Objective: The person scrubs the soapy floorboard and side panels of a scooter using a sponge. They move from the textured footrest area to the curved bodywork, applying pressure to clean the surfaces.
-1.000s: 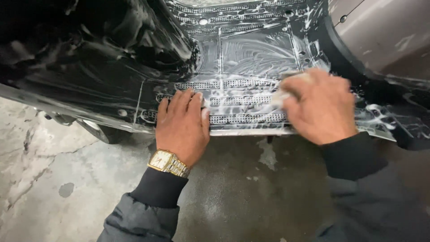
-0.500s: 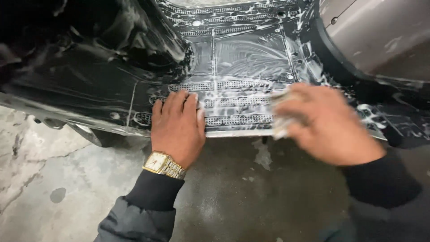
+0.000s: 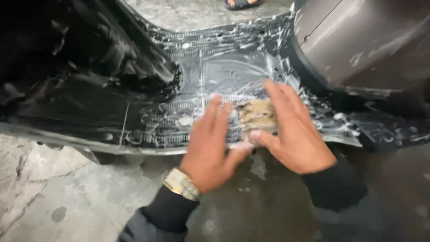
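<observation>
A black scooter footboard, covered in soapy foam, lies in front of me, with ribbed grip strips running across it. My right hand holds a tan, soapy sponge just above the footboard's near edge. My left hand, a gold watch on its wrist, is lifted off the board with fingers spread. Its fingertips reach up beside the sponge, and its thumb is close to my right thumb. Both hands are blurred by motion.
A grey-brown body panel rises at the right. Black curved bodywork fills the left. Wet, stained concrete floor lies below. A sandalled foot of another person shows at the top edge.
My left hand has lifted off the footboard and moved right toward the sponge. My right hand has turned the sponge upward and shifted left. The view has tilted upward.
</observation>
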